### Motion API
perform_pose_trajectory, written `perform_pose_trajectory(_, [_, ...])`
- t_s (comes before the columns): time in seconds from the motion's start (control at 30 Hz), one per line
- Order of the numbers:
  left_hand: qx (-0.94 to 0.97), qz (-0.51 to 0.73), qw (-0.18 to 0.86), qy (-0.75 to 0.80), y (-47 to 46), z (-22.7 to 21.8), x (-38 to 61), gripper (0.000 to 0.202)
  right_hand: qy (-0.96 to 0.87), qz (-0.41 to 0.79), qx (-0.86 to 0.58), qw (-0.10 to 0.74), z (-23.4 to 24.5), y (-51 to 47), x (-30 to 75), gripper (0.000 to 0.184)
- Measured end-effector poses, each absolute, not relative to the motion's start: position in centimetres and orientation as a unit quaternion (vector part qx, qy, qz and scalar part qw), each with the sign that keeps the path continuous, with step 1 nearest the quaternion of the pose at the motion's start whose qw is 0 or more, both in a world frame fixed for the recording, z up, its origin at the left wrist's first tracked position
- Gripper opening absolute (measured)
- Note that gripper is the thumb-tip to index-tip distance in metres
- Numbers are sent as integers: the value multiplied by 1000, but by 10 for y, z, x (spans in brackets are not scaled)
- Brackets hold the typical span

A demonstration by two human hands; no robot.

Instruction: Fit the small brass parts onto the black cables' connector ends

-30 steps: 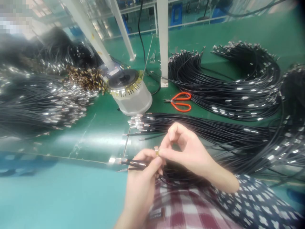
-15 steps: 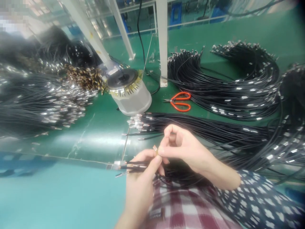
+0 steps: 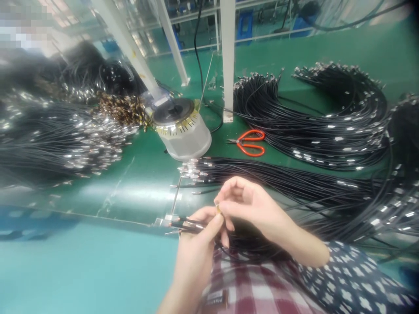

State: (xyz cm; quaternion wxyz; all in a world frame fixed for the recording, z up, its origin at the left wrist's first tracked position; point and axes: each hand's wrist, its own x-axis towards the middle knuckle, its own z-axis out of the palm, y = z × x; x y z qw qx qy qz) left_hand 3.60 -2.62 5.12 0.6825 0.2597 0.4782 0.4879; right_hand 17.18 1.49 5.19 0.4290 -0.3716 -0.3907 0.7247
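My left hand (image 3: 198,246) is closed around several black cables (image 3: 187,226), whose silvery connector ends stick out to the left past the fingers. Thumb and fingertips of my right hand (image 3: 250,200) pinch together at the left thumb tip, over a small yellowish strip (image 3: 219,210) that looks like tape. Fingers partly hide this strip and the cable part beneath it. Beyond the hands lies a bundle of black cables (image 3: 255,171) with pale connector ends. Behind its left end stands a round white dispenser (image 3: 186,141) with yellow strips around its dark top.
Orange-handled scissors (image 3: 254,152) lie right of the dispenser. Large coils of black cable (image 3: 314,135) fill the right, and heaps of cables with metal ends (image 3: 91,144) the left. White posts (image 3: 228,61) rise from the green table (image 3: 131,192). Its front edge runs left of my hands.
The view has shifted slightly. My right fingers have closed further over the yellowish strip, of which less sticks up. The cable ends in my left hand have tilted a little upward.
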Motion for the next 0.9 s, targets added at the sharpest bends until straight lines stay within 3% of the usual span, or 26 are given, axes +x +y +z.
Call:
perform_pose_trajectory(0.4, [245, 497, 687, 470, -33, 44, 35, 16, -459, 710, -351, 403, 54, 18, 179, 23])
perform_pose_trajectory(0.67, [250, 482, 701, 463, -29, 49, 35, 19, -530, 638, -409, 381, 56, 23, 175, 13])
perform_pose_trajectory(0.9, [245, 466, 719, 453, -31, 53, 33, 18, -477, 698, -390, 365, 60, 22, 168, 31])
